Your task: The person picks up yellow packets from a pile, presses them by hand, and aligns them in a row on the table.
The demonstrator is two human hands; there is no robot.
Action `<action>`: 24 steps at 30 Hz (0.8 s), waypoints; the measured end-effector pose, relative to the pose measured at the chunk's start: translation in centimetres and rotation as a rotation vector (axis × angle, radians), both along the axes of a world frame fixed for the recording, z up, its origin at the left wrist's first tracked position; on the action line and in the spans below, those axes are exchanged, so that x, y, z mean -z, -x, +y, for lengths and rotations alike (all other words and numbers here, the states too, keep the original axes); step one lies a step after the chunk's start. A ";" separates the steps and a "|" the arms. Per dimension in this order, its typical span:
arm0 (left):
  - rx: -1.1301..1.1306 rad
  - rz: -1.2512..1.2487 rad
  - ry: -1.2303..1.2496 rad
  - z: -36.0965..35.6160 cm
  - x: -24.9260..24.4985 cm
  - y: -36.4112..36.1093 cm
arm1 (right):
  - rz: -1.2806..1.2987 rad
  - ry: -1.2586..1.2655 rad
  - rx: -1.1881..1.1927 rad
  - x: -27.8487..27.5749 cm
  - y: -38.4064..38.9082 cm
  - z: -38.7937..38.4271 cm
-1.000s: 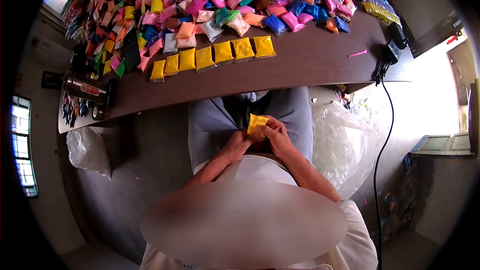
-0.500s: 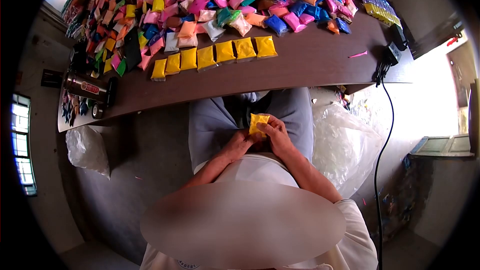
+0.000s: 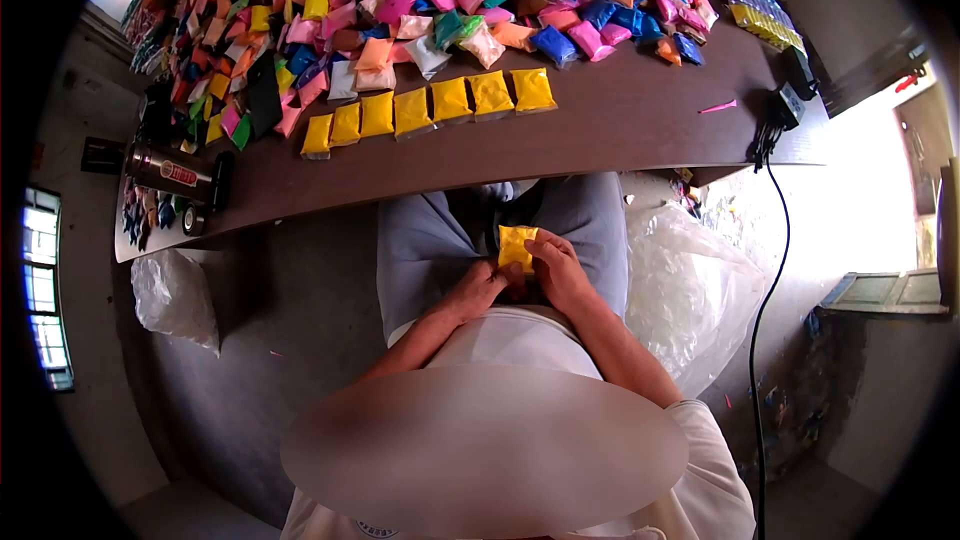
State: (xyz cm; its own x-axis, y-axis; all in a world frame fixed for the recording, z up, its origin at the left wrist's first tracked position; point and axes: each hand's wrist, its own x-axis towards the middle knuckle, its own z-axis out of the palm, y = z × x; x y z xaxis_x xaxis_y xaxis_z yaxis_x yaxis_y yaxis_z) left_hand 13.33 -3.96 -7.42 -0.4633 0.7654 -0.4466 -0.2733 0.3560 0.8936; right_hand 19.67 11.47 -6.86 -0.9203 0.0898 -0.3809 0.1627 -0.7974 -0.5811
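Above my lap, both hands hold one small yellow packet (image 3: 517,248). My left hand (image 3: 482,286) grips its lower left part, with the fingertips partly hidden. My right hand (image 3: 561,269) pinches the right edge between thumb and fingers. Beyond my knees, several yellow packets (image 3: 411,112) lie side by side in a slightly slanting row on the brown table (image 3: 620,130).
A heap of colourful packets (image 3: 400,5) covers the table's far side. At the left lies a steel flask (image 3: 165,170); at the right are a black adapter (image 3: 786,108) and a hanging cable (image 3: 779,280). Clear plastic bags (image 3: 690,290) rest on the floor.
My right thumb has moved from the packet's front to its upper right edge, and more of the yellow face shows. My left hand has barely moved.
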 end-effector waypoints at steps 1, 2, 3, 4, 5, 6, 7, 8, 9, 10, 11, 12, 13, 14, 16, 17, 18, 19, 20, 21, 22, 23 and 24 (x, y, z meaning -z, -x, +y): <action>0.005 -0.010 -0.008 0.0 0.2 0.1 | 0.000 0.000 -0.001 0.1 0.0 0.0; 0.005 -0.009 -0.008 -0.1 0.3 0.0 | 0.010 -0.025 0.003 0.4 -0.1 -0.1; 0.001 -0.004 -0.012 -0.1 0.0 0.0 | 0.020 -0.051 0.008 0.7 -0.2 -0.1; -0.003 0.001 -0.016 0.0 -0.4 -0.1 | 0.020 -0.052 0.009 1.3 -0.4 0.0; -0.003 0.001 -0.017 0.0 -0.6 -0.1 | 0.045 -0.096 0.012 2.0 -0.5 0.1; 0.031 0.034 0.013 0.1 -0.9 -0.1 | 0.070 -0.140 0.015 2.2 -0.5 0.1; 0.065 0.066 0.044 0.1 -1.0 -0.1 | 0.070 -0.140 0.014 2.4 -0.5 0.1; 0.064 0.066 0.043 0.1 -1.0 -0.1 | 0.055 -0.141 0.023 2.6 -0.4 0.1; 0.060 0.078 0.023 0.1 -1.0 -0.1 | 0.040 -0.143 0.032 2.4 -0.2 0.1; 0.057 0.089 0.004 0.1 -0.9 -0.1 | 0.040 -0.143 0.030 2.2 -0.1 0.0; 0.056 0.089 0.005 0.1 -0.9 -0.2 | 0.008 -0.119 0.043 1.9 -0.1 0.0; 0.023 0.048 0.005 0.1 -1.0 -0.2 | -0.023 -0.095 0.056 1.3 0.0 -0.2; -0.010 0.008 0.006 0.1 -1.0 -0.3 | -0.024 -0.094 0.055 0.4 0.1 -0.4; -0.010 0.007 0.007 0.0 -1.0 -0.3 | -0.032 -0.142 0.052 -0.6 0.3 -0.8; 0.003 -0.013 0.000 0.0 -1.0 -0.1 | -0.042 -0.189 0.049 -0.7 0.4 -0.8; 0.003 -0.014 0.001 0.1 -1.0 -0.1 | -0.021 -0.250 0.004 0.1 0.4 -0.7; 0.019 -0.003 0.010 0.2 -1.1 -0.1 | 0.001 -0.310 -0.041 0.4 0.4 -0.6; 0.034 0.008 0.020 0.3 -1.1 -0.1 | 0.000 -0.310 -0.042 0.5 0.5 -0.7; 0.033 0.007 0.021 0.3 -1.0 -0.1 | 0.005 -0.341 -0.027 0.7 0.5 -0.7; 0.015 0.009 0.014 0.3 -1.0 -0.1 | 0.011 -0.373 -0.013 0.7 0.6 -0.7; -0.002 0.010 0.009 0.2 -0.8 -0.2 | 0.009 -0.372 -0.015 0.9 0.6 -0.7; -0.003 0.008 0.010 0.2 -0.7 -0.2 | -0.012 -0.340 -0.002 1.2 0.6 -0.5; 0.011 0.015 -0.021 0.2 -0.6 -0.1 | -0.032 -0.309 0.012 1.2 0.6 -0.4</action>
